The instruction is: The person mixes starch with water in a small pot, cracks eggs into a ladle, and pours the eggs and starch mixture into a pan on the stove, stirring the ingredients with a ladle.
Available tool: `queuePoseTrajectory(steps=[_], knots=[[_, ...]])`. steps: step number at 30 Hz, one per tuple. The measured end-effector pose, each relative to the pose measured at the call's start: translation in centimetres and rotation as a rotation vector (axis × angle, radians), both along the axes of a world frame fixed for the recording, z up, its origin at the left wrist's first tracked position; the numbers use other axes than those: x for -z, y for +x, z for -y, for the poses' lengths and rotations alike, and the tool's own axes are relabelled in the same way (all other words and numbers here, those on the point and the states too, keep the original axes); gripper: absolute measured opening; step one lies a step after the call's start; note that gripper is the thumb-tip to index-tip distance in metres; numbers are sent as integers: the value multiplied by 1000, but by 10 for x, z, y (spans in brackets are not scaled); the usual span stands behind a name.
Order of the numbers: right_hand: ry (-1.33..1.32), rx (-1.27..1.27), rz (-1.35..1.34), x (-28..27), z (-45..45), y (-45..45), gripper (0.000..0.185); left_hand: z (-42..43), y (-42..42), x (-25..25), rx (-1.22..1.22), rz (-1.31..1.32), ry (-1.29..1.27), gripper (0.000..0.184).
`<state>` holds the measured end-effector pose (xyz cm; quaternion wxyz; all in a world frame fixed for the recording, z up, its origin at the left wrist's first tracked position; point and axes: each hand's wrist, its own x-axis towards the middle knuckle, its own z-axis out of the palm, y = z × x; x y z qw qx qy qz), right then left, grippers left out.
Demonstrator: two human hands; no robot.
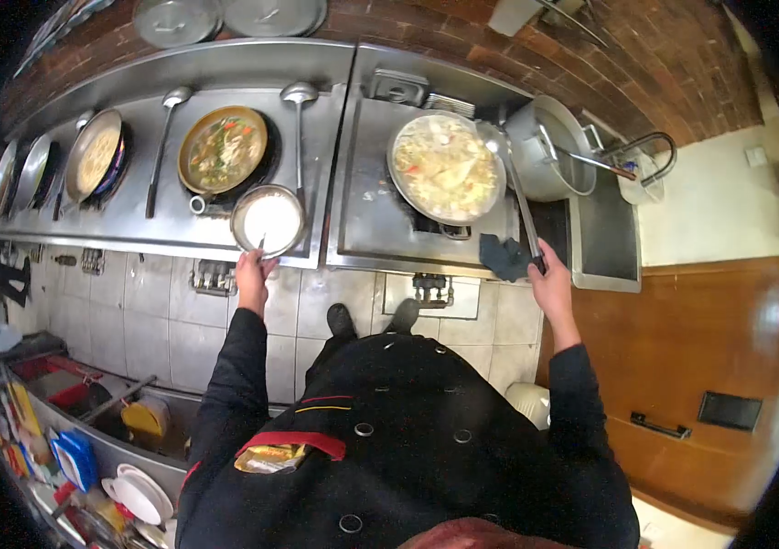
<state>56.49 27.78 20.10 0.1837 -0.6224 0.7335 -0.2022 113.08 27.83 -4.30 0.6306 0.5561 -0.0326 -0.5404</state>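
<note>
My left hand (pixel 253 274) is closed at the near rim of a round metal bowl (pixel 240 227) of white contents. A thin handle shows between my fingers and the bowl's inside; its other end is hidden. My right hand (pixel 550 273) grips the dark handle end of a long ladle (pixel 523 197), whose head lies at the right rim of a wide pan (pixel 447 169). That pan holds pale, chopped food in liquid with a red piece. Beside my right hand, a dark cloth (pixel 505 257) lies on the stove edge. A pan of soup with vegetables (pixel 223 151) sits behind the bowl.
More ladles (pixel 299 137) lie on the steel stove top (pixel 156 220). A pan of light food (pixel 95 157) stands further left. To the right are a large pot (pixel 554 151) and a curved tap (pixel 664 142). Behind me are a counter with containers and a wooden door (pixel 682 366).
</note>
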Motion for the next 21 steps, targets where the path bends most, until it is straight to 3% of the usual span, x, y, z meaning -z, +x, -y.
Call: queuePoseTrajectory(steps=[2,6,8,10,11,12,14,15,17,21], knots=[[-149,-96,-195,0,11,-5,53,-3,5,-6,46,0,44,6],[-50,-16,-268,37,27,-18,54,-15,0,-50,94,17,56,10],[-99,-39,-241,57,26,-17,54,-23,9,-41,140,19,46,11],[57,61,-138,71,20,-8,55,-30,10,-44,182,21,39,12],[-136,-58,-221,116,16,-26,52,-33,7,-56,193,26,42,11],[-137,-56,-219,116,12,-19,52,-36,5,-64,205,32,47,11],[382,261,477,113,5,7,60,-41,0,-73,209,33,48,13],[382,263,480,103,2,20,60,-42,-6,-85,204,36,56,14],[405,471,1140,86,-4,39,55,-45,-9,-89,204,25,62,18],[476,472,1428,87,-6,30,43,-46,-17,-86,223,31,69,12]])
